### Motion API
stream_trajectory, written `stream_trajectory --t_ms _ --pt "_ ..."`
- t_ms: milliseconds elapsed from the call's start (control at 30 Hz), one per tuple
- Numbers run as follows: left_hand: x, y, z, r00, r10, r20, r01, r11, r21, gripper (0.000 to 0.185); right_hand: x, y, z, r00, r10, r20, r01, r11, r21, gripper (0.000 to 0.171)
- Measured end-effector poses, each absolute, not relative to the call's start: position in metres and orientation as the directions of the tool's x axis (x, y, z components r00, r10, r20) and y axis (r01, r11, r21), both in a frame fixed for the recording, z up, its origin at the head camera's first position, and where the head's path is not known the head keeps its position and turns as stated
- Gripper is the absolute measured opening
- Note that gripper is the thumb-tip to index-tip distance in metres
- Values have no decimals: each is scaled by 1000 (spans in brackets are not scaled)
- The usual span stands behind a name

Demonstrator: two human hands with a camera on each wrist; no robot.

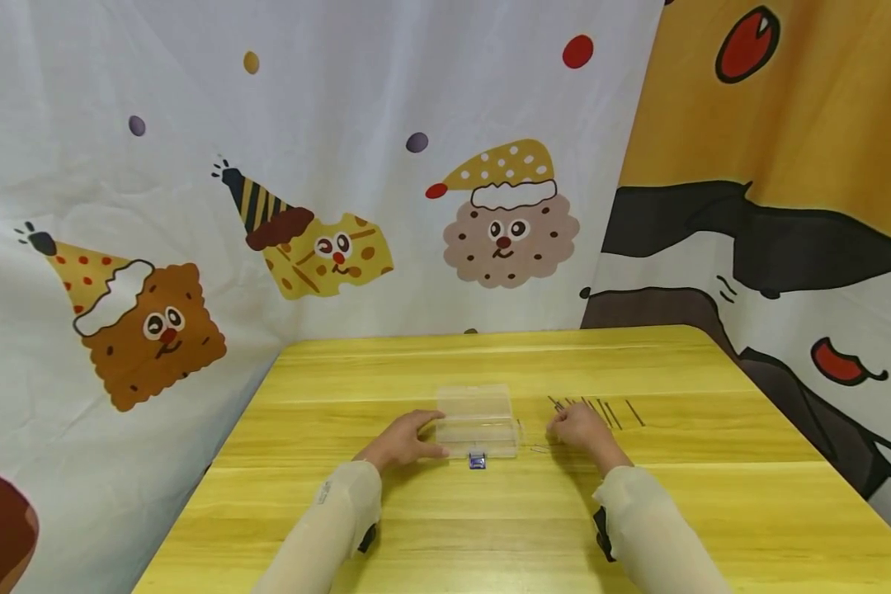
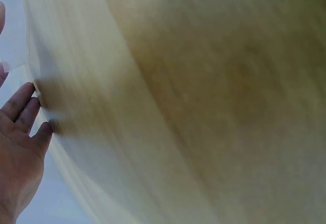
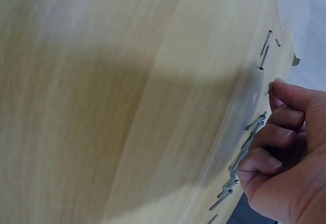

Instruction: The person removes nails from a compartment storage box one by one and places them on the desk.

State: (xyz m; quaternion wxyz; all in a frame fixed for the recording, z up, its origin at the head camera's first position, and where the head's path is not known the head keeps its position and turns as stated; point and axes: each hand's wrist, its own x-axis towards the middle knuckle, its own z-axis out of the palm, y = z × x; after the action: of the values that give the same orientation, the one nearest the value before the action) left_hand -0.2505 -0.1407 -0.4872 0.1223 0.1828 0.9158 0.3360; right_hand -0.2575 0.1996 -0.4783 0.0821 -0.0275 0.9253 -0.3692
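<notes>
A clear plastic box [image 1: 477, 425] lies with its lid folded back on the table, a blue latch [image 1: 478, 460] on its near edge. My left hand [image 1: 408, 439] is at the box's left side, its thumb and fingers spread and fairly straight; in the left wrist view the left hand [image 2: 23, 137] shows only at the edge. My right hand [image 1: 581, 428] is low over the table, right of the box. In the right wrist view the thumb and forefinger of the right hand [image 3: 285, 152] pinch a nail, mostly hidden by the fingertips. Metal nails [image 3: 262, 56] lie beside it.
A row of several nails [image 1: 613, 415] lies on the wooden table [image 1: 490, 528] behind and right of my right hand. A few loose nails [image 1: 539, 449] are between the box and that hand. A cartoon-printed curtain [image 1: 356, 107] hangs behind the table's far edge.
</notes>
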Motion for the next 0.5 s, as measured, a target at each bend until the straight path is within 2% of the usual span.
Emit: stream_trajectory --t_ms 500 --pt "-248 -146 -486 -921 373 -112 200 699 686 73 -254 206 -472 -986 -99 -132 19 727 -687 43"
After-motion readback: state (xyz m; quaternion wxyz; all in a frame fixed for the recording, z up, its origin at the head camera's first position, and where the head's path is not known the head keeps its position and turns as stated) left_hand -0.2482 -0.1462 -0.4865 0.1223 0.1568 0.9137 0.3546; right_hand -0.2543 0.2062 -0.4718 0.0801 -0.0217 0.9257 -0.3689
